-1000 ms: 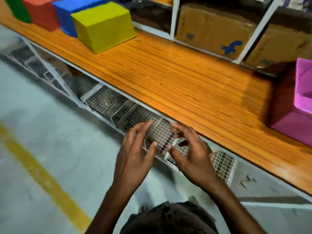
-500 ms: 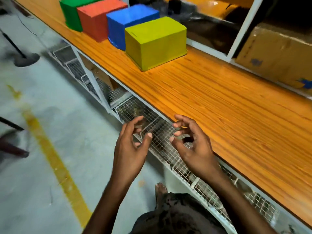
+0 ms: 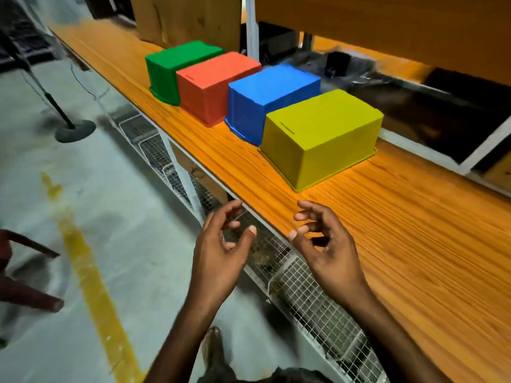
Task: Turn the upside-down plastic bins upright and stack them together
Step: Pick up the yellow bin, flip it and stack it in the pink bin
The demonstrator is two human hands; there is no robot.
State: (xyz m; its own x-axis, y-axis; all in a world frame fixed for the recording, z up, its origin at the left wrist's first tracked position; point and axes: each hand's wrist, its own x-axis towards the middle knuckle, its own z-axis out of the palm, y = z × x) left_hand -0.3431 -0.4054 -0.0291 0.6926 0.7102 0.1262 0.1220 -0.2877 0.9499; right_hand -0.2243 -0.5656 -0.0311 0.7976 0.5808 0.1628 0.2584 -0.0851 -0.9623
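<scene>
Plastic, thin-walled and stiff-looking, makes up all four bins. They sit upside down in a close row on the wooden bench [image 3: 401,244], running from eleven o'clock in the view towards the centre. Left to right stand the green bin [image 3: 171,70], the red bin [image 3: 210,87], the blue bin [image 3: 262,100] and the yellow bin [image 3: 318,139], which is nearest the hands. Each shows its flat base upward, with its flared rim down on the wood.

They look empty and light, so I judge that one would lift easily. The smooth, tapered walls may slip under the fingers. The lip along the bottom of the two short ends seems the surest hold, one hand per end, before rolling the bin over.

The left hand [image 3: 218,255] hovers off the bench edge at seven o'clock from the yellow bin, fingers loosely curled, holding nothing. The right hand [image 3: 323,244] hovers over the bench edge at six o'clock from that bin, equally loose and empty. Neither touches a bin.
</scene>
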